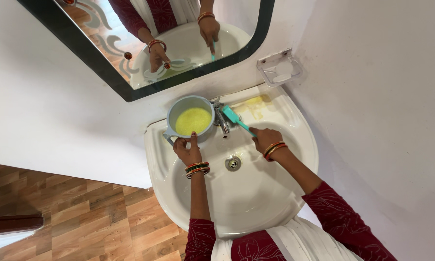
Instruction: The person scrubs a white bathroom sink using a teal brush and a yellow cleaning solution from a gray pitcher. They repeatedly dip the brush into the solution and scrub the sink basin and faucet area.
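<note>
A white wash basin (295, 145) is fixed in a wall corner. On its back left ledge stands a grey mug (175, 108) filled with yellow foamy liquid (192, 121). My left hand (188, 150) rests on the mug's near rim and grips it. My right hand (265, 139) holds a teal brush (234, 117) by its handle, with the brush head against the chrome tap (222, 124). Both wrists wear red and gold bangles.
A drain (233, 163) sits in the basin's middle. Yellow stains (254, 105) mark the back right ledge. A clear soap holder (279, 70) hangs on the wall above. A black-framed mirror (179, 34) reflects both hands. Wooden floor (96, 222) lies at the left.
</note>
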